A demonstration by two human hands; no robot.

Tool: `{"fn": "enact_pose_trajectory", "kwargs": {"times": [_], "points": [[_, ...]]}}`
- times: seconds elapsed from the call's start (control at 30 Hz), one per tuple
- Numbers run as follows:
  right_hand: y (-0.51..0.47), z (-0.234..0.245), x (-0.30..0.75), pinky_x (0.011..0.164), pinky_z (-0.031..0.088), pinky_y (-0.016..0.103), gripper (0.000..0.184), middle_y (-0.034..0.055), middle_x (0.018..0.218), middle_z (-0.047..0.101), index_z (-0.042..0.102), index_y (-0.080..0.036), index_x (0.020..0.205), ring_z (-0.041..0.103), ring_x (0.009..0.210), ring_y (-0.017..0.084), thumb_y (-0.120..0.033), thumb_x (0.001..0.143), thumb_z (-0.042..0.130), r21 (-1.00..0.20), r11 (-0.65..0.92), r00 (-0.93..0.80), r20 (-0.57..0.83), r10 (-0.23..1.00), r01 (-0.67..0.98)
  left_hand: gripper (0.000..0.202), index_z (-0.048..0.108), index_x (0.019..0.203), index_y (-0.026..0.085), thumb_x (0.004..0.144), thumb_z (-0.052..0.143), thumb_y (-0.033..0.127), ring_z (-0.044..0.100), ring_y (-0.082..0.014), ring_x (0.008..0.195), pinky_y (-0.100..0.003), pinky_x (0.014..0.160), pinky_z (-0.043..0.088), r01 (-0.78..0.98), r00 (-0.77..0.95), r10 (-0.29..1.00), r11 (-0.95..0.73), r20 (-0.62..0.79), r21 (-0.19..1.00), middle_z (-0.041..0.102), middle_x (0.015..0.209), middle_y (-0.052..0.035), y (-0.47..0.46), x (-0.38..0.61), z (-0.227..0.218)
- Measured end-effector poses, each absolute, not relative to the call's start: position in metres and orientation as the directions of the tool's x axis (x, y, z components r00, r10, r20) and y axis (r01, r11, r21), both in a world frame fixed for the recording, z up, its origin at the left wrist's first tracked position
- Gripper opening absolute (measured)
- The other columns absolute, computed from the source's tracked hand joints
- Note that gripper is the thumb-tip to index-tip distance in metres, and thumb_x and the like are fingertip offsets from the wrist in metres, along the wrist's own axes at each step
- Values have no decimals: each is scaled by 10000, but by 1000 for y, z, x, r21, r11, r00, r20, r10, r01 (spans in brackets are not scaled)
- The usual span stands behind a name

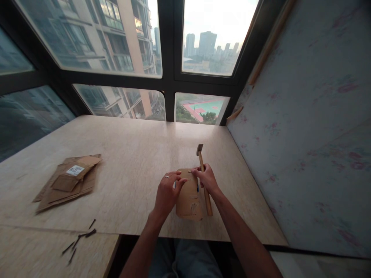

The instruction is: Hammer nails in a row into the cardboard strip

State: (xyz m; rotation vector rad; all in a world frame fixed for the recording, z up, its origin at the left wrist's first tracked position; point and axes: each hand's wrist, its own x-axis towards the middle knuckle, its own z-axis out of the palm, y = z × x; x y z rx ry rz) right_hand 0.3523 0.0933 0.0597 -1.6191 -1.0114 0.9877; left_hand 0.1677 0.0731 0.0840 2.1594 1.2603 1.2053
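Note:
A tan, cardboard-coloured flat piece (188, 197) with rounded corners lies on the tabletop in front of me, its surface scuffed near the lower right. My left hand (168, 191), a ring on one finger, is at its left edge, thumb and forefinger apart over its upper part. My right hand (208, 178) is closed round the wooden handle of a hammer (208, 202), head pointing away from me. Its thumb reaches the piece's upper right, by a small pale bit. Small blue bits show at both side edges; what lies beneath is hidden.
Flattened brown cardboard packaging (75, 181) with a white label lies to the left. Several dark nails or screws (77, 240) are scattered at the lower left, near the tabletop's (130, 143) front edge. Windows stand behind; a flower-patterned wall (304, 135) rises on the right.

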Motion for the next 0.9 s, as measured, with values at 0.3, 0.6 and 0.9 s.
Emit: {"fn": "enact_pose_trajectory", "kwargs": {"times": [0.3, 0.6, 0.9], "points": [[90, 78, 352, 231, 364, 199, 284, 45, 1127, 672, 370, -231, 884, 410, 312, 22, -334, 761, 605, -979, -78, 310, -16, 951, 189, 114, 638, 874, 185, 900, 576, 278, 644, -249, 1061, -444, 926, 480, 517, 539, 734, -675, 413, 526, 722, 1036, -80, 80, 171, 76], [92, 85, 367, 189, 334, 198, 228, 55, 1084, 708, 387, -226, 823, 422, 277, 35, -233, 728, 595, -954, -124, 107, -98, 989, 272, 158, 661, 911, 176, 918, 544, 281, 631, -250, 1102, -452, 941, 478, 472, 408, 775, -632, 483, 616, 721, 1047, -93, 73, 174, 59], [81, 89, 368, 185, 332, 184, 242, 44, 1171, 675, 383, -230, 855, 439, 303, 31, -237, 748, 600, -934, -84, -20, -97, 995, 347, 196, 665, 994, 182, 934, 517, 294, 629, -246, 1103, -456, 934, 481, 503, 406, 773, -634, 488, 587, 719, 1046, -106, 73, 176, 57]]}}
